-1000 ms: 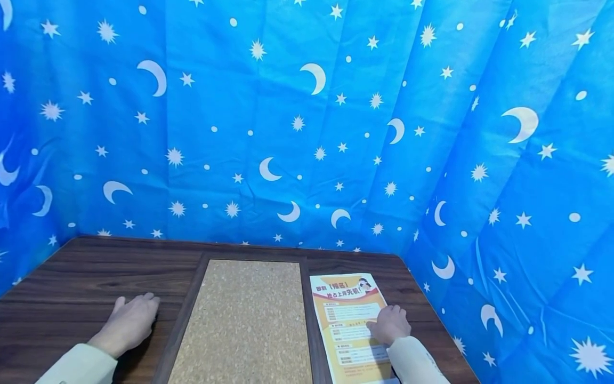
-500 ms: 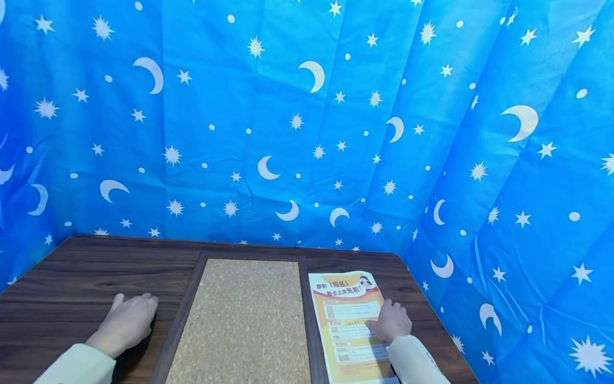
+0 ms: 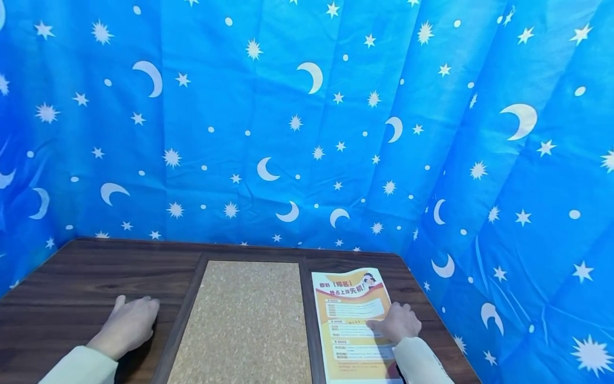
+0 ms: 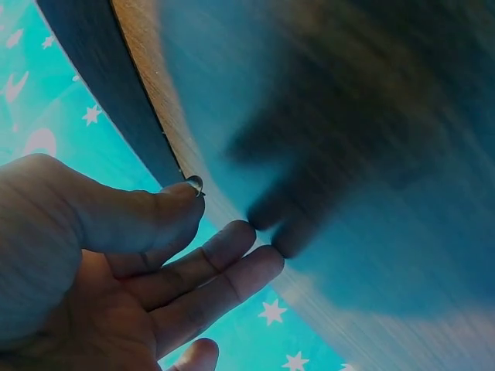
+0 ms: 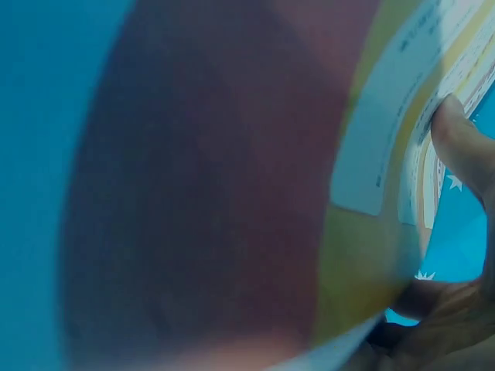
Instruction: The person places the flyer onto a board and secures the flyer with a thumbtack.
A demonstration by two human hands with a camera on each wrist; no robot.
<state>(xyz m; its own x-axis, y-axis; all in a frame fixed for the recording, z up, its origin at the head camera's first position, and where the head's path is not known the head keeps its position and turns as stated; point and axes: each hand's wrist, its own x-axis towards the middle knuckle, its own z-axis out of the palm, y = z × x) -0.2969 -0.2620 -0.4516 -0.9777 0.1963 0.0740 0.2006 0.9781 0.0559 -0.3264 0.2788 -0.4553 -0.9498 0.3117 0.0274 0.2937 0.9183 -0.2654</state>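
Observation:
A printed flyer (image 3: 350,309) in white, yellow and red lies on the right side of the table, its far edge slightly wavy. My right hand (image 3: 399,322) pinches its right edge, the thumb over the print. In the right wrist view the thumb (image 5: 458,139) lies against the printed face, and the other fingertips pass behind the paper's edge. On the left side of the table rests my left hand (image 3: 127,326), holding nothing. The left wrist view shows its fingers (image 4: 224,282) loosely bent, with fingertips at the wood surface.
A cork panel (image 3: 247,320) is set in the middle of the dark wooden table (image 3: 120,266), between the two hands. A blue curtain (image 3: 216,106) with moons and stars hangs behind the table and along both sides.
My right hand and the flyer have shifted slightly to the right, and the flyer's far edge has become wavier. My left hand stays in about the same place.

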